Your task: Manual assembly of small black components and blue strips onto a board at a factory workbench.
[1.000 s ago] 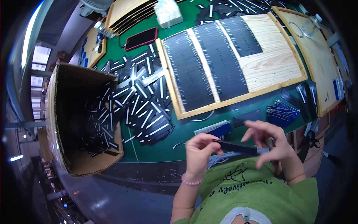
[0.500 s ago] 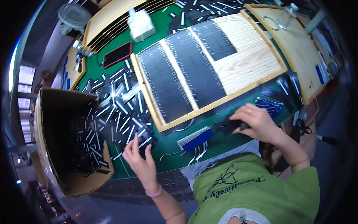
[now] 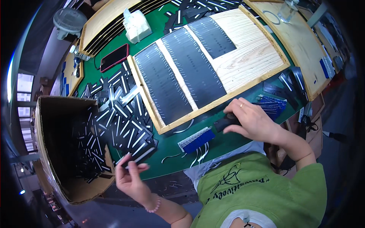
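My left hand (image 3: 133,182) hovers at the front of a heap of black flat pieces with white strips (image 3: 125,121), beside the cardboard box. Its thumb and forefinger are bent but apart, and nothing shows between them. Further right, my right hand (image 3: 253,121) is closed on a dark, stubby object (image 3: 228,121), mostly covered by the fingers; its kind is unclear. Just left of it lies a blue block with a pale ribbed edge and white strands (image 3: 197,140). Past the hand is a wood-framed board (image 3: 251,64), bearing black panels (image 3: 197,72) edged with short pale pins.
A cardboard box (image 3: 104,182) holding more black pieces stands at the left. A phone (image 3: 115,58), a white tissue pack (image 3: 137,28) and stacked boards (image 3: 102,19) lie beyond. Blue pieces with thin wires (image 3: 279,106) sit right of the right hand. A fan (image 3: 69,21) stands far left.
My left hand has moved down and left, its fingers curling. The right hand has shifted slightly left with the dark object. The whole view has tilted a little.
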A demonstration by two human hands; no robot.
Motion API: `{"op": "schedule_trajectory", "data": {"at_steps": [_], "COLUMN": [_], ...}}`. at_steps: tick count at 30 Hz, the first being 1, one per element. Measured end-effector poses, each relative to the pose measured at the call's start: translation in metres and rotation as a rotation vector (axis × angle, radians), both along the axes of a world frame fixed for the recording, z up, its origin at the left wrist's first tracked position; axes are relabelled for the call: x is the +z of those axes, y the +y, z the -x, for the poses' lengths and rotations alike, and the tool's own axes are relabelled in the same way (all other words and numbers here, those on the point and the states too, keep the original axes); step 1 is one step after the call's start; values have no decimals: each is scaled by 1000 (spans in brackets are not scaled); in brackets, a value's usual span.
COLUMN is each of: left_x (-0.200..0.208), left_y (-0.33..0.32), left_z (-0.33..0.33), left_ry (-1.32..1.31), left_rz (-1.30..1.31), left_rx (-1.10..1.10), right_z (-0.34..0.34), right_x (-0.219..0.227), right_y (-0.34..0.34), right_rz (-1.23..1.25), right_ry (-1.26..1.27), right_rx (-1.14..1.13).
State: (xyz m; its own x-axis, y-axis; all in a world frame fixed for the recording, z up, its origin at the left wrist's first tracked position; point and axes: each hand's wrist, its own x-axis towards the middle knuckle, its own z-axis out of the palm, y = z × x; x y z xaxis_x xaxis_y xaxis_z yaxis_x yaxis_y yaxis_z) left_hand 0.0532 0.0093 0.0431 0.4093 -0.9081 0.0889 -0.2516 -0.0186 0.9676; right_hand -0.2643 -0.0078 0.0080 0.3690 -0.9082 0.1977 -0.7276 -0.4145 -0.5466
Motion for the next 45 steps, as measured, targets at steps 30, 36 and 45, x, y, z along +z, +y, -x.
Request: {"op": "schedule_trajectory", "data": {"at_steps": [30,36,45], "left_x": [-42,-44,-45], "left_y": [0,-2,-4], "left_z": [40,36,32], "left_ry": [465,474,492], "left_rz": [-17,6,-124], "left_rx": [-76,-91,-196], "right_z": [-46,-49,-47], "right_x": [-36,-32,-9], "right_y": [2,4,-2], "right_rz": [498,294,282], "right_ry": [-136,-485,-582], "right_rx": [348,251,215]}}
